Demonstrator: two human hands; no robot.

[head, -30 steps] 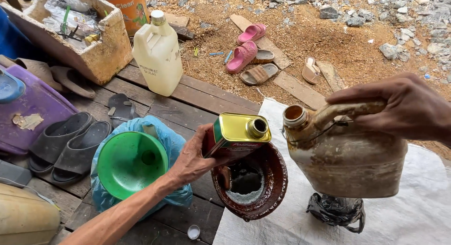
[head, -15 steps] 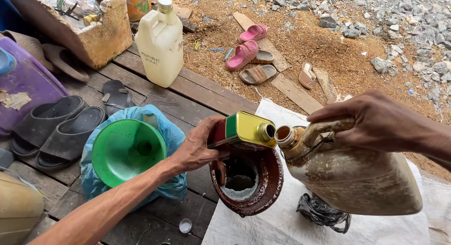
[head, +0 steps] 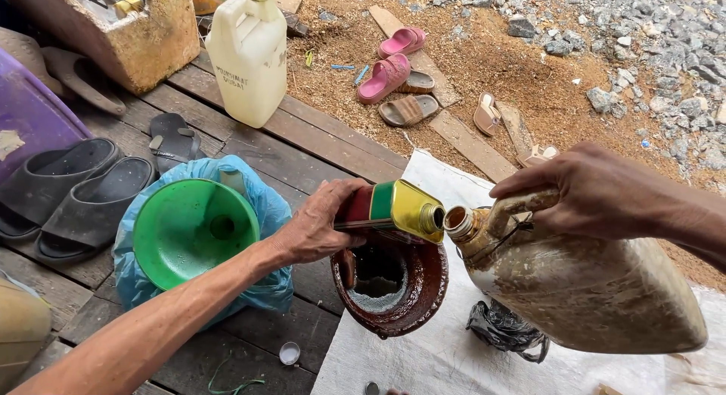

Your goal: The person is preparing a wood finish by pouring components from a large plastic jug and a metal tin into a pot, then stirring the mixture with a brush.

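Outdoors on dark planks [head: 318, 149], left hand [head: 321, 225] grips a can [head: 393, 206], right hand [head: 597, 191] a jug [head: 590, 289].

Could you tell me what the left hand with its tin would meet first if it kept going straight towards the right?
Most likely the open neck of the dirty jug, just beyond the spout of the tin in the left hand.

Head view, close, steeply downward

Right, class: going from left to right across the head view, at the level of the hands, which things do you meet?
Dark sandals → green funnel → left hand → yellow can → dirty jug, its handle under the right hand.
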